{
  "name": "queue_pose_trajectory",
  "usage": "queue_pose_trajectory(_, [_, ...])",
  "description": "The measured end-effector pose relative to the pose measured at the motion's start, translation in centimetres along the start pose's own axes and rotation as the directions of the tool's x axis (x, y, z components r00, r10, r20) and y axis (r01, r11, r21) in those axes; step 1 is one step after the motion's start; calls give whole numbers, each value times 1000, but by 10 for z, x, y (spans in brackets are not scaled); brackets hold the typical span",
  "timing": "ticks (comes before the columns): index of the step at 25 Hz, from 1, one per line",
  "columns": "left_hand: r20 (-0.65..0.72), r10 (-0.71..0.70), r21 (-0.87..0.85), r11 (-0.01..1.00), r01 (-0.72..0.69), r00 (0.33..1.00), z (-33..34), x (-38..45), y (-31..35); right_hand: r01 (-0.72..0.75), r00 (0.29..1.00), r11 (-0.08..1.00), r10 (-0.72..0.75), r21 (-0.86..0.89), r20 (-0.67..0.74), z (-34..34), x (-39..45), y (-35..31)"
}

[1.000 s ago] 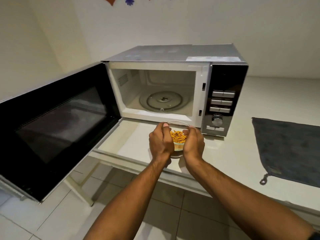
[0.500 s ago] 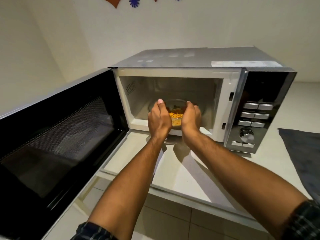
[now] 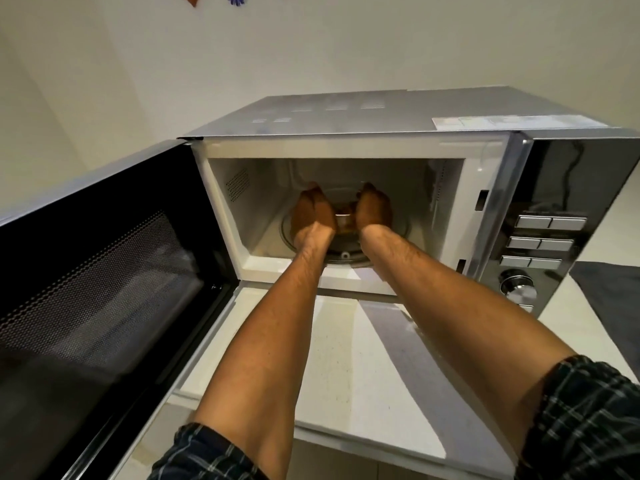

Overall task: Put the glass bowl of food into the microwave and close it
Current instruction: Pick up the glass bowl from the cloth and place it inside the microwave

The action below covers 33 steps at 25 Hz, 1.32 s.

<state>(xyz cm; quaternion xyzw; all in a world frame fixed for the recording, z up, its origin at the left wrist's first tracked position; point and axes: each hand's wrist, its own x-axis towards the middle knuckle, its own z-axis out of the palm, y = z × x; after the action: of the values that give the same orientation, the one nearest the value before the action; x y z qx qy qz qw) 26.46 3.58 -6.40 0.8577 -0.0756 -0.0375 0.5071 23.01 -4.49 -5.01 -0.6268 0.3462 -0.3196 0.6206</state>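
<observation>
The silver microwave [image 3: 398, 112] stands on a white counter with its black door [image 3: 104, 278] swung wide open to the left. Both my arms reach into the cavity. My left hand [image 3: 311, 213] and my right hand [image 3: 374, 211] cup the small glass bowl of food [image 3: 345, 216] from either side, over the glass turntable [image 3: 346, 256]. Only a narrow strip of the bowl shows between my hands. I cannot tell whether the bowl rests on the turntable or hangs just above it.
The control panel [image 3: 543, 233] with buttons and a dial is on the microwave's right. A dark grey cloth [image 3: 613, 299] lies on the counter to the right. The white counter [image 3: 363, 375] runs in front of the microwave, its edge close to me.
My hands have carried the bowl from the cavity's front opening to deep inside, over the turntable. The camera has moved closer to the microwave.
</observation>
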Motion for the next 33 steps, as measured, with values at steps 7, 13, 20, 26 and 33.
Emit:
queue_pose_trajectory(7, [-135,182,-109,974,-197,974,7,20,1,36,999,997,-37,-69,-12,9,21,14])
queue_pose_trajectory(13, [-124,175,-75,980,-185,977,12,19,0,37,999,996,-39,-81,-20,9,24,18])
queue_pose_trajectory(20, [-110,146,-31,988,-150,983,10,13,2,34,999,992,-31,-119,25,0,22,16])
queue_pose_trajectory(26, [-231,345,46,938,-344,910,-21,-22,5,101,991,974,-116,-202,-61,-26,-31,9])
queue_pose_trajectory(33, [-18,948,720,234,-653,319,-113,-101,37,239,959,971,-232,-20,164,-45,-160,50])
